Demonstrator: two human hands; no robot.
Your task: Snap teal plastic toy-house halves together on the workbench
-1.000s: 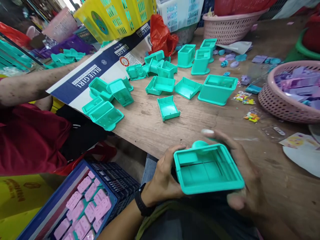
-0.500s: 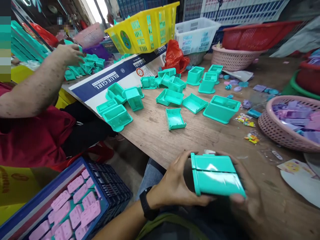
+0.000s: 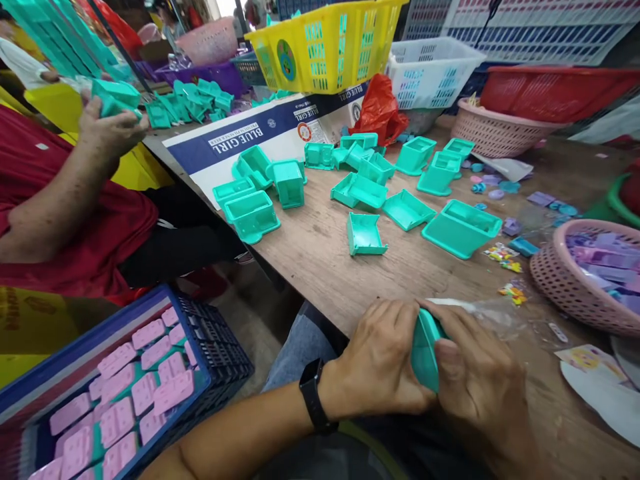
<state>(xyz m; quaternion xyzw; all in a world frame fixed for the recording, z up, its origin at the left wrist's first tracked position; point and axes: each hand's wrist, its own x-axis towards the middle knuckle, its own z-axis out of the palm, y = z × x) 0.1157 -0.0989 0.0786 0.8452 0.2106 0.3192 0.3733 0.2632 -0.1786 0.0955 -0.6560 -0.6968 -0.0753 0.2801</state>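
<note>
Teal plastic box [image 3: 425, 350], open and face-up a second ago, now sits edge-on at the bench [image 3: 320, 260] edge, nearly hidden between left hand [image 3: 380, 363] and right hand [image 3: 480, 387], fingers closed around it, pressing its halves together.

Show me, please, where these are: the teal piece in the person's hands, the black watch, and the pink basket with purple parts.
teal piece [image 3: 425, 350], head view, on its visible curved edge between both hands.
black watch [image 3: 314, 395], head view, on the strap.
pink basket [image 3: 560, 283], head view, on its perforated outer wall.
</note>
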